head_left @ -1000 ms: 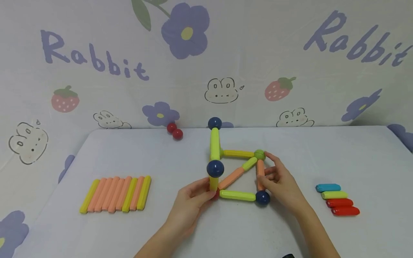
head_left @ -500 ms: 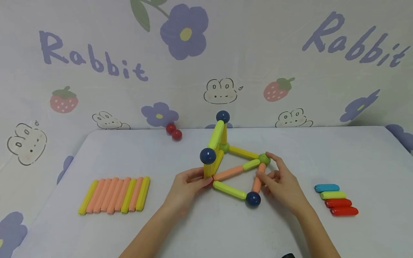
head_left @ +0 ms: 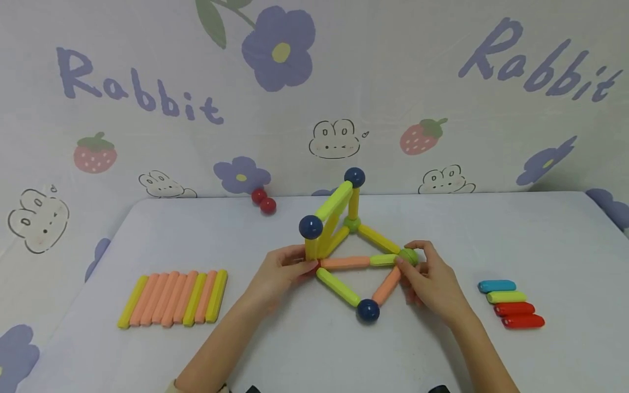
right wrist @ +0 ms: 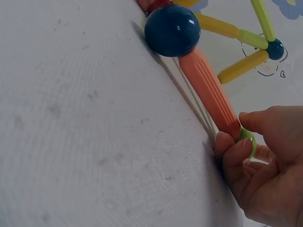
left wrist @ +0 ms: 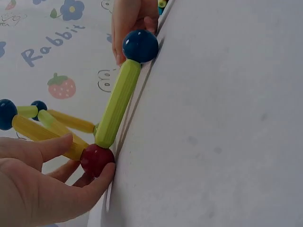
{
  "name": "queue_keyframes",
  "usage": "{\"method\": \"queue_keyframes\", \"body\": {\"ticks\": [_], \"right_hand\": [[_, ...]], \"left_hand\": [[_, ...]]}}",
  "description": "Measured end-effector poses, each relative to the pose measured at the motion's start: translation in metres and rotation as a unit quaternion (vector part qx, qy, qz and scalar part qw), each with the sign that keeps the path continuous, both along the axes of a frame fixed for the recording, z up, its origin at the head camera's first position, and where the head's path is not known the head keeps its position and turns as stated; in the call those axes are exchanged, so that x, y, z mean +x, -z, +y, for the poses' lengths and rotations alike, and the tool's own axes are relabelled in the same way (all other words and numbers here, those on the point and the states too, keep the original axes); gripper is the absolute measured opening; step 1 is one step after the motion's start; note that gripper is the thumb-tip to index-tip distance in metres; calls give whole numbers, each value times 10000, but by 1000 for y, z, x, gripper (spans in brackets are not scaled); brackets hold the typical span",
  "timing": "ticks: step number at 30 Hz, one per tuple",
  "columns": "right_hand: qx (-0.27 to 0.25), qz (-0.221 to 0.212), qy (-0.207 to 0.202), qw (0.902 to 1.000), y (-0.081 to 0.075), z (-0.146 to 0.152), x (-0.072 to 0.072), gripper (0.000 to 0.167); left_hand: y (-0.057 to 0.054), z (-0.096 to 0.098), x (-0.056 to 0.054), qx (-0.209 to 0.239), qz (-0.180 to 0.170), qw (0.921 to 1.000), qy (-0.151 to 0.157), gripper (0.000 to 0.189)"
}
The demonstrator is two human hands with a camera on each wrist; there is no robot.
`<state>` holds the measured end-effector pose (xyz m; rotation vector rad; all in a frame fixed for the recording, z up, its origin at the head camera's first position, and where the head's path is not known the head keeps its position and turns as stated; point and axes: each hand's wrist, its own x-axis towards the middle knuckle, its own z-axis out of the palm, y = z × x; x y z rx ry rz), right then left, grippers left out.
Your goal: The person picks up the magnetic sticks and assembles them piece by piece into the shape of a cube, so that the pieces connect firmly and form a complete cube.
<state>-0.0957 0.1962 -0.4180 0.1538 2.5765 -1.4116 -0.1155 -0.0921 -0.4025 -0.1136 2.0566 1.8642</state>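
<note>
Left hand (head_left: 279,274) curled round red ball (left wrist: 97,161) (right hand (head_left: 434,286) round green ball (head_left: 410,256)), frame (head_left: 346,263) between.

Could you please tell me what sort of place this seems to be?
Probably an indoor play table, though the wider room is out of view: a white tabletop bears a ball-and-stick frame and a row of peach and yellow rods, with a rabbit-print cloth behind.

In head view, showing only a sliver of glossy red ball (head_left: 316,269), masked by the left hand (head_left: 279,274), left of the glossy dark-blue front ball (head_left: 368,311); partly covering a bright-green ball (head_left: 409,255) with the right hand (head_left: 433,284), right of it; cropping an unidentifiable black object (head_left: 439,389) at bottom edge, nearer and right.
</note>
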Motion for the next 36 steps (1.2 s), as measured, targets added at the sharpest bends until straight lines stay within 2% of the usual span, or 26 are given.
{"method": "queue_keyframes", "body": {"ticks": [4, 9, 14, 20, 24, 28, 32, 36], "right_hand": [[199, -116, 2, 9997, -3, 2, 0, 45], [552, -135, -146, 9983, -3, 5, -1, 43], [668, -253, -428, 9965, -5, 4, -2, 35], [603, -378, -555, 9959, -7, 3, -1, 33], [509, -430, -567, 9962, -7, 3, -1, 33], [443, -335, -598, 9967, -7, 3, 0, 34], [338, -262, -542, 9976, -6, 1, 0, 35], [125, -212, -491, 9985, -4, 0, 0, 42]], "left_hand": [[3, -1, -16, -52, 8, 10000, -37, 42], [8, 3, -39, 132, 140, 9996, -193, 40], [11, 13, -58, 10, 265, 9996, -107, 41], [13, 22, -71, -90, 260, 9995, -124, 42], [13, 21, -69, -162, 392, 9990, -139, 42], [10, 14, -59, -481, 615, 9966, -246, 43], [4, -1, -40, -759, 646, 9941, -419, 44], [-4, -22, -15, -845, 585, 9922, -708, 44]]}}
